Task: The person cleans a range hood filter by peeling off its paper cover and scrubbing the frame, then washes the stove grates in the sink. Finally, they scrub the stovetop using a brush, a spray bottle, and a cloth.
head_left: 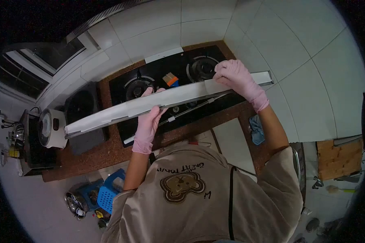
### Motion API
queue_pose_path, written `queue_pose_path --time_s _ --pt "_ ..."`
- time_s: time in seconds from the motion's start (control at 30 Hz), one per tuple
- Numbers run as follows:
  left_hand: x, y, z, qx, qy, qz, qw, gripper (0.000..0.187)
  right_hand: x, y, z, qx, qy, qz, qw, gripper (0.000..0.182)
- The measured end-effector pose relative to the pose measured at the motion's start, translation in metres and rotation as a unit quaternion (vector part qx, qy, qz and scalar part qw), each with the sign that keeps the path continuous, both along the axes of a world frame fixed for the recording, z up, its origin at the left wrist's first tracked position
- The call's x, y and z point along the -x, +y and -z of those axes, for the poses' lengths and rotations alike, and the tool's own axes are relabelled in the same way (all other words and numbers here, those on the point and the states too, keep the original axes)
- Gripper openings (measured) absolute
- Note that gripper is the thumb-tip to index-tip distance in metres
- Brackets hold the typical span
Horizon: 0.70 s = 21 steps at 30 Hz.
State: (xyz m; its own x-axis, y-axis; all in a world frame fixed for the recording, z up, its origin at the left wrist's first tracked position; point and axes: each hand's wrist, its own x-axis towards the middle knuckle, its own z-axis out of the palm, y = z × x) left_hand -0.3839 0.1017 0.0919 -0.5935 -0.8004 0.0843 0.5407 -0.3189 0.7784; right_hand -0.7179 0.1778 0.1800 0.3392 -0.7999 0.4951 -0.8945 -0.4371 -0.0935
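Your left hand and right hand, pink-gloved, at one long white strip, centre of frame.
Left: wrapped round the strip near its middle, thumb on the near side, fingertips at the far edge. Right: fingers curled in at the strip's right part; pinching or pressing, cannot tell. Strip: slanting from frame left to upper right, its left end seen against the rice cooker; beyond, the black cooktop bearing an orange-and-blue brush. Handling, as judged: let your left hand bear the weight, keep right-hand pressure light lest the strip flex, and mind that left end.
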Motion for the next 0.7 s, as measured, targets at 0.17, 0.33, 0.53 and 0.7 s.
queue_pose_path --time_s 0.17,0.33,0.53,0.7 --pt "0.000 0.000 0.001 -0.023 0.029 -0.002 0.999 0.065 0.006 -0.006 0.008 -0.007 -0.010 -0.026 1.000 0.018" --pt "0.001 0.000 0.002 -0.020 0.029 -0.001 0.999 0.065 0.004 0.003 -0.002 -0.022 -0.041 -0.008 0.999 0.021" --pt "0.002 -0.001 0.001 0.000 -0.004 -0.007 1.000 0.070 -0.008 0.037 -0.026 0.041 -0.118 0.153 0.980 0.027" --pt "0.002 -0.002 0.003 0.001 0.002 -0.007 1.000 0.069 -0.045 0.068 -0.005 0.033 -0.065 0.191 0.979 0.030"
